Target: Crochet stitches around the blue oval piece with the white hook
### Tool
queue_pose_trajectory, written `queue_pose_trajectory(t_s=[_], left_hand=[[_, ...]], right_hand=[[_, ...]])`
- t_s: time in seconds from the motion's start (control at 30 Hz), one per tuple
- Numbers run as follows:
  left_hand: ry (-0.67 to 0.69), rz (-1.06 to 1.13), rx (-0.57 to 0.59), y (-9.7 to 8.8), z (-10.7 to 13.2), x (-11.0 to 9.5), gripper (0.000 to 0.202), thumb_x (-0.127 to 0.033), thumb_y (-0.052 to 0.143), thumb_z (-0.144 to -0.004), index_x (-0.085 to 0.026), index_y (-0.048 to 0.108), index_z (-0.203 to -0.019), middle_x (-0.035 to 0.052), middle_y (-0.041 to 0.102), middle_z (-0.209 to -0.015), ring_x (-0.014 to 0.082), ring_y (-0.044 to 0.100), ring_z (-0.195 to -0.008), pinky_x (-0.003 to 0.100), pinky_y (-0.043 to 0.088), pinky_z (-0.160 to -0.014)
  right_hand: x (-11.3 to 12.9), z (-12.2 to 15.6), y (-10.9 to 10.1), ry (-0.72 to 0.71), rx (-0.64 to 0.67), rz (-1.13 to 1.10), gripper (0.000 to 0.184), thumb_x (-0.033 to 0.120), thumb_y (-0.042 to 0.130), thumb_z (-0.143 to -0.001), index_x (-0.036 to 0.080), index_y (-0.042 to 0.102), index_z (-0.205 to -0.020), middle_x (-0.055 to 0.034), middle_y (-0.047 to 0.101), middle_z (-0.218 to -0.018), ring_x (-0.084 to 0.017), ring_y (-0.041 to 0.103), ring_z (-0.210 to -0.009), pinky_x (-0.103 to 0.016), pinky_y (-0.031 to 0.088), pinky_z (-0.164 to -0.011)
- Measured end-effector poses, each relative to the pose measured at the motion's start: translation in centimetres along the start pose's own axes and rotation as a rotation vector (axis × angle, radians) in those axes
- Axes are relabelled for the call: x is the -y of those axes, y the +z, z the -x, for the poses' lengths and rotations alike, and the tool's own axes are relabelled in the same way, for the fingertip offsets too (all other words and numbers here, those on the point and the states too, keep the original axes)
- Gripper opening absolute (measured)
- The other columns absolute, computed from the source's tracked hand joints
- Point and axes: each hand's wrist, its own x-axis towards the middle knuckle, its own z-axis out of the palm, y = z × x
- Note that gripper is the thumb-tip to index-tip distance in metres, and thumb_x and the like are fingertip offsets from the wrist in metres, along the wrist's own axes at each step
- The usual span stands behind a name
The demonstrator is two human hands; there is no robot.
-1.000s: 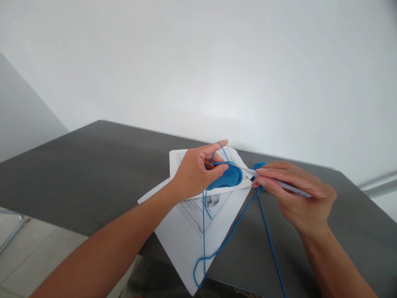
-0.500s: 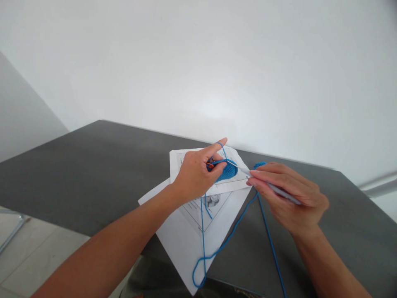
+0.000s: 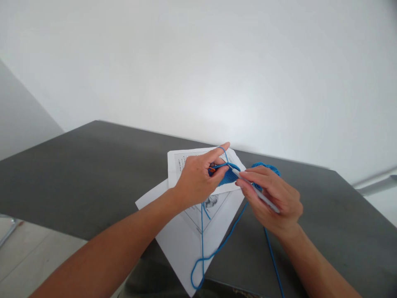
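My left hand [image 3: 198, 178] pinches a small blue crocheted piece [image 3: 228, 176] above the table, with the blue yarn [image 3: 202, 231] looped over its raised forefinger. An orange stitch marker [image 3: 212, 169] shows by the thumb. My right hand [image 3: 273, 198] is closed around a light grey crochet hook [image 3: 262, 198], whose tip meets the edge of the blue piece. Behind the right hand lies a blue yarn ball [image 3: 268, 167], partly hidden. The yarn hangs down in a loop over the paper and off the table's front edge.
Two white printed sheets [image 3: 192, 231] lie overlapped on the dark grey table [image 3: 93, 174], one poking over the front edge. A white wall stands behind. Light floor tiles [image 3: 18, 256] show at lower left.
My right hand has moved left with the hook, closing onto the blue piece. The left hand stays about where it was and covers more of the piece.
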Motion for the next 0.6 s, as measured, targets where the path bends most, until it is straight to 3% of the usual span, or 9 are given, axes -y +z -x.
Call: queue_pose_trajectory(t_s=[0.27, 0.43, 0.6], left_hand=[[-0.017, 0.145, 0.026, 0.1, 0.2, -0.1, 0.047, -0.023, 0.068, -0.09, -0.021, 0.07, -0.137, -0.0022, 0.079, -0.083, 0.0113, 0.059, -0.065, 0.024, 0.051, -0.07], [-0.087, 0.275, 0.047, 0.0, 0.1, -0.6, 0.049, -0.023, 0.071, -0.087, -0.017, 0.071, -0.136, 0.0, 0.077, -0.081, 0.0118, 0.056, -0.065, 0.025, 0.05, -0.068], [-0.236, 0.555, 0.095, 0.1, 0.1, -1.0, 0.054, -0.023, 0.078, -0.08, -0.011, 0.072, -0.132, 0.0016, 0.076, -0.079, 0.0106, 0.057, -0.064, 0.024, 0.05, -0.065]], right_hand=[[-0.1, 1.0, 0.9, 0.182, -0.031, -0.168, 0.036, 0.009, 0.076, -0.085, 0.029, 0.074, -0.115, -0.0048, 0.077, -0.094, -0.021, 0.07, -0.078, -0.036, 0.059, -0.068], [0.1, 0.8, 1.1, 0.138, -0.057, -0.139, 0.037, 0.008, 0.077, -0.084, 0.029, 0.073, -0.114, -0.0043, 0.076, -0.091, -0.02, 0.067, -0.076, -0.036, 0.057, -0.067], [0.3, 0.5, 1.3, 0.108, -0.092, -0.137, 0.036, 0.007, 0.076, -0.084, 0.028, 0.073, -0.113, -0.0035, 0.076, -0.087, -0.019, 0.067, -0.073, -0.036, 0.057, -0.066]])
